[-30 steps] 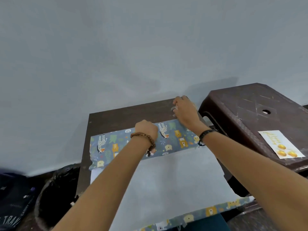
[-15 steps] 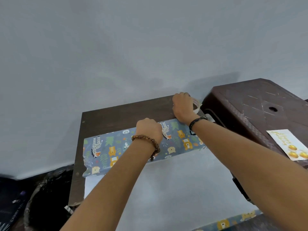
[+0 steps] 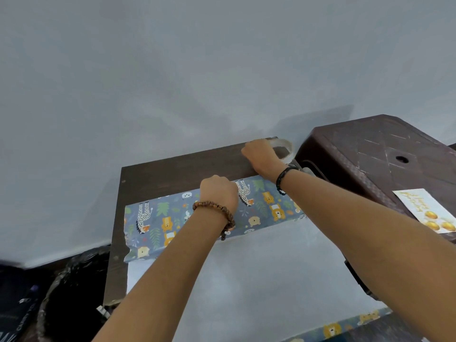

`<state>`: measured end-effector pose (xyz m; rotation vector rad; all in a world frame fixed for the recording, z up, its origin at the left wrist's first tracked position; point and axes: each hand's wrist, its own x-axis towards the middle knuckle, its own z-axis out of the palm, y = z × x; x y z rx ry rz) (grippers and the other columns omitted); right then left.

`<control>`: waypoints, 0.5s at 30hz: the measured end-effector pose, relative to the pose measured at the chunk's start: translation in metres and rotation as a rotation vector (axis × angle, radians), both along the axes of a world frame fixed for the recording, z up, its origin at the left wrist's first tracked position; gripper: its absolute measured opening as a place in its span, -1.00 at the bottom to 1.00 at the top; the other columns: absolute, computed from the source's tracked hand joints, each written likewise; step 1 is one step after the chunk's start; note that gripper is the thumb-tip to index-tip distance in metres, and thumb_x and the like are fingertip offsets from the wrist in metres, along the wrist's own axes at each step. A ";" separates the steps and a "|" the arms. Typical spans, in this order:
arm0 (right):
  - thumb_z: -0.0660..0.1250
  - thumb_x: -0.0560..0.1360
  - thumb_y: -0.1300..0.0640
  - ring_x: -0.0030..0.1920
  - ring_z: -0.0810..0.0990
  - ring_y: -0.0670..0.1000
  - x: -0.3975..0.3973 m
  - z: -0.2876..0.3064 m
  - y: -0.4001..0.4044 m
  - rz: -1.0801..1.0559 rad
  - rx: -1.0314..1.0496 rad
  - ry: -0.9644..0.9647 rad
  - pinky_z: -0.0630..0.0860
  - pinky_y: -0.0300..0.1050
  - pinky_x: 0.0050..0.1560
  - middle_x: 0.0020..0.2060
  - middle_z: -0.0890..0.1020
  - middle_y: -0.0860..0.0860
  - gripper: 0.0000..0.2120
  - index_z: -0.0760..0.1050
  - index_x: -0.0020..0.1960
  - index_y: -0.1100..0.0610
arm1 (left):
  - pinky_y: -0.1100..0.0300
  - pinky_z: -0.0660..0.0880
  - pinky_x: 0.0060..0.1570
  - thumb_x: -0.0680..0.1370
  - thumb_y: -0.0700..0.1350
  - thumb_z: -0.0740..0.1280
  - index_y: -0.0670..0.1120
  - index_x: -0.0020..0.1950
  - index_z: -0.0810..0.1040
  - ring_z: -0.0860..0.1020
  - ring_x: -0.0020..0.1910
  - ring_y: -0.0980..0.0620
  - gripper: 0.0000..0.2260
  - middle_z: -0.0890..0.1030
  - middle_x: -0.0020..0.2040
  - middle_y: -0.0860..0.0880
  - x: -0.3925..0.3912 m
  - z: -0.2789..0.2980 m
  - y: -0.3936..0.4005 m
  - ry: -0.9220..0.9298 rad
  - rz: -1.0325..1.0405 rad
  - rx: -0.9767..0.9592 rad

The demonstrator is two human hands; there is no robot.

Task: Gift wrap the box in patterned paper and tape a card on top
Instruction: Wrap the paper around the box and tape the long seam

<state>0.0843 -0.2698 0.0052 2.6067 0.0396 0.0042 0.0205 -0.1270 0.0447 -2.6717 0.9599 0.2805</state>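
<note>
My left grip [image 3: 218, 191] is a closed fist pressing the folded patterned paper [image 3: 162, 223] onto the dark tabletop [image 3: 172, 169]. My right grip [image 3: 261, 156] curls around a tape roll [image 3: 283, 146] at the far edge. The card [image 3: 429, 209] lies on a brown stool [image 3: 370, 149] to the right.
</note>
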 end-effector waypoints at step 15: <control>0.24 0.48 0.43 -0.48 0.23 -0.06 -0.006 0.001 -0.006 0.033 -0.096 0.108 0.05 -0.21 -0.50 -0.47 0.21 -0.02 -0.57 0.16 -0.42 0.12 | 0.19 0.30 -0.12 0.60 -0.16 0.20 -0.17 0.20 0.49 0.50 0.14 -0.06 -0.79 0.55 0.14 -0.11 0.001 -0.001 -0.001 -0.012 0.007 0.020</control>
